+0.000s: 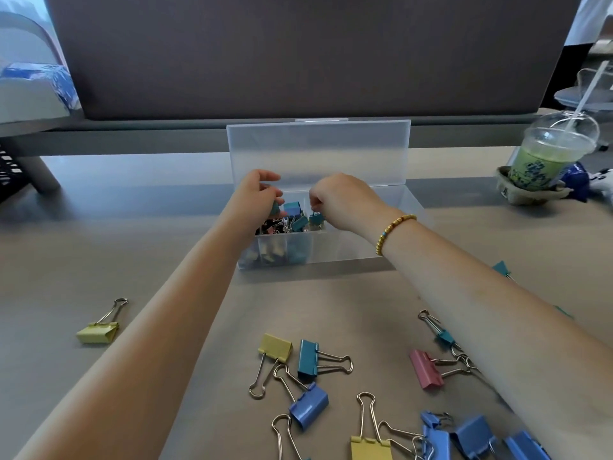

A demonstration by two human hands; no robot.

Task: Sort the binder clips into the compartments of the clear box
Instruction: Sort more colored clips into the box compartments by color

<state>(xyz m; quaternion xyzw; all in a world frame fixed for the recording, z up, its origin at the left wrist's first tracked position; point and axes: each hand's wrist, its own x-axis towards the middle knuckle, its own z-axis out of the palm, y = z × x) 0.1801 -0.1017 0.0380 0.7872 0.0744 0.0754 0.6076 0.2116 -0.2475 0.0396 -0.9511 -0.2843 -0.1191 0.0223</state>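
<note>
A: Start big. Where does the clear box [331, 250] sit, and what worries you?

B: It stands open at twelve o'clock from the person, lid [318, 151] upright behind it. Both forearms reach over the desk [116, 234] and crowd the left compartments. I judge the main risk is a wrist nudging the light box or knocking the lid shut, since both hands work in one small opening.

A: And the loose clips?

B: Large ones lie scattered from five to seven o'clock: a yellow clip [276, 347] just beside a teal-blue clip [308, 358], a blue clip [309, 410] below them, a pink clip [425, 368] at four o'clock close to the right forearm, and a lone yellow one [98, 332] at eight o'clock. That forearm could sweep the pink one aside as it draws back.

A: Anything else at risk?

B: The iced drink [544, 161] at two o'clock stands well apart; little danger.

A: Now the fingers.

B: The right hand [345, 200] curls tightly, fingertips pinching a small teal clip [316, 219] by its wire handles over the compartments; a slip would drop it into the wrong section. The left hand [257, 197] is curled too, closing on another small teal clip [275, 209] above the mixed pile [278, 225], though how firmly it grips I cannot tell.
</note>
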